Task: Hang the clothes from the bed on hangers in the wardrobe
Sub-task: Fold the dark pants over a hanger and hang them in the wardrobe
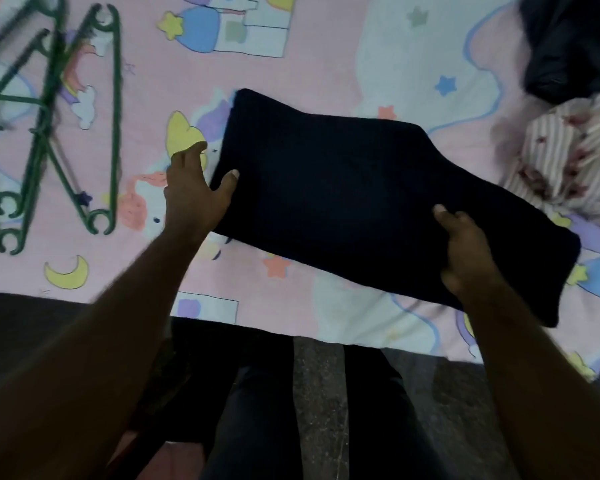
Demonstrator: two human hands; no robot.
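A folded dark navy garment [343,188] lies flat and slanted across the pink cartoon-print bedsheet [291,64]. My left hand [196,192] grips its left edge, thumb on top and fingers under the fold. My right hand [465,247] holds the garment's near right side, thumb on top, the fingers hidden beneath the cloth. Several green plastic hangers [49,126] lie in a loose pile at the left of the bed. The wardrobe is not in view.
A crumpled striped floral garment [568,157] lies at the right of the bed, with a dark garment [568,43] bunched behind it at the top right. The bed's near edge runs across the lower frame, above my dark-trousered legs [257,410] and speckled floor [319,393].
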